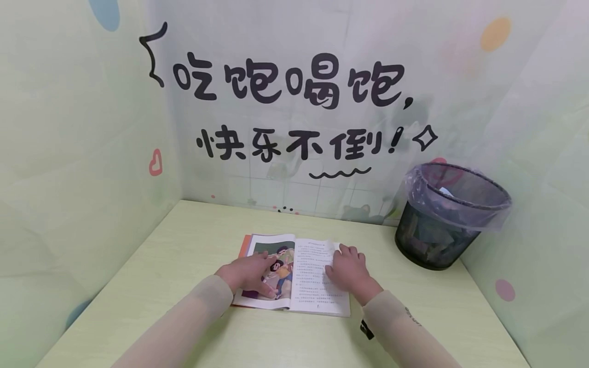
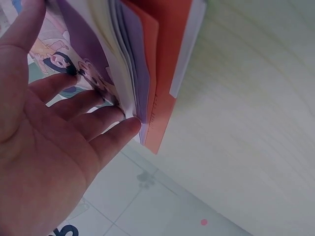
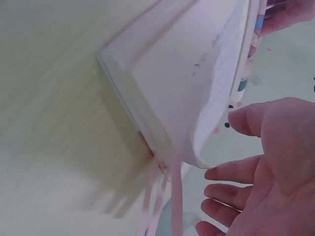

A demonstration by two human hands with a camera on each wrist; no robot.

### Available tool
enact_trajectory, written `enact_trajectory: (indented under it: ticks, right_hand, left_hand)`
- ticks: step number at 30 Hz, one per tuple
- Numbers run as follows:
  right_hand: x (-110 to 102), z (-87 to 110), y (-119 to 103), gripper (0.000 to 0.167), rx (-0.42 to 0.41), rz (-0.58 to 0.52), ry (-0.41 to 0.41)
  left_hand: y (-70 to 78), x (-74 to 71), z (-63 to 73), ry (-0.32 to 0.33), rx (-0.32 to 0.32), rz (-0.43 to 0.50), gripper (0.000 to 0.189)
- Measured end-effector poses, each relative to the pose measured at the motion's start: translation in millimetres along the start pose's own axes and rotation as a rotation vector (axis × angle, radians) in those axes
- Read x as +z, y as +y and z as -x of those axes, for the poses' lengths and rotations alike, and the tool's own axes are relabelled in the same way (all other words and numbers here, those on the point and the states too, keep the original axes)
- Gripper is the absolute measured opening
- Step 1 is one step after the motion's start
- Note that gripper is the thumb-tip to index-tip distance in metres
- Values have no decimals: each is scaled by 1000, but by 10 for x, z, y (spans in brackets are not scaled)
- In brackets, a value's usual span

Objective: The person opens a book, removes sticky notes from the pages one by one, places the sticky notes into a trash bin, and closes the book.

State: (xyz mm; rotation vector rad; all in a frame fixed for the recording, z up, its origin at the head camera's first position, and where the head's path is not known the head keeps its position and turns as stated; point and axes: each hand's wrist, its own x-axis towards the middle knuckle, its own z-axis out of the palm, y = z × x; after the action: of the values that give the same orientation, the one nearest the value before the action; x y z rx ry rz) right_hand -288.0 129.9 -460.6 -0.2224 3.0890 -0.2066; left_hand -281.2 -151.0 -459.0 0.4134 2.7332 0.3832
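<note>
An open book (image 1: 317, 302) lies on the table, a colour picture on its left page and printed text on its right. Spread across the picture, my left hand (image 1: 248, 273) rests with its fingers extended. In the left wrist view its fingertips press near the page's outer edge, above layered pages and an orange cover (image 2: 167, 98). My right hand (image 1: 350, 271) is at the right page's outer edge. Seen from the right wrist, a lifted page corner (image 3: 197, 142) curls up right by the index fingertip, while thumb and fingers stand apart.
At the back right stands a black mesh bin (image 1: 425, 240) with a translucent purple liner and scraps inside. Pale printed sheets (image 1: 294, 117) with black lettering enclose the table (image 1: 193, 255) at back and sides. Pale pink strips (image 3: 176, 196) hang by the book in the right wrist view.
</note>
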Motion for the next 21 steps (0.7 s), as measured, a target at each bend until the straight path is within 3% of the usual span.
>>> enact_trajectory:
  ticks: [9, 13, 16, 21]
  right_hand:
    - [-175, -30, 36, 67, 3, -288, -31]
    - [-153, -24, 56, 72, 33, -206, -76]
    - [-104, 6, 53, 84, 66, -122, -123]
    - [-60, 60, 19, 95, 91, -99, -166]
  left_hand:
    - [-16, -3, 9, 3, 9, -6, 105]
    - [-13, -5, 19, 0, 6, -1, 104]
    - [-6, -4, 26, -2, 4, 1, 103]
    - [-8, -9, 30, 0, -2, 12, 102]
